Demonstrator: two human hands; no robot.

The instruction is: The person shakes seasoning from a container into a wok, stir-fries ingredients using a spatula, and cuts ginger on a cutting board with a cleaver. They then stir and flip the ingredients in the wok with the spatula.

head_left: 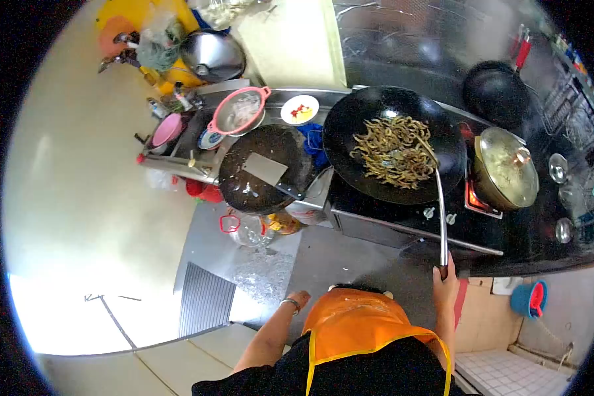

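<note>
My right hand (446, 284) is closed around the dark grip of a long metal-handled wok spatula (442, 218). The far end of the spatula reaches into a large black wok (340, 142), and its head is partly hidden by the food. Brown, strip-like pieces of food (393, 152) lie heaped in the middle of that wok. My left hand (300, 300), with a band at the wrist, hangs over the floor beside my orange apron (356, 317). No object shows in it, and its fingers are too foreshortened to make out.
Right of the wok, a lidded pot (505, 168) stands over a visible flame. To the left, a cleaver (267, 170) lies on a round chopping board (234, 191). Behind it are a pink colander (211, 125) and a white plate (313, 102) with red and yellow pieces.
</note>
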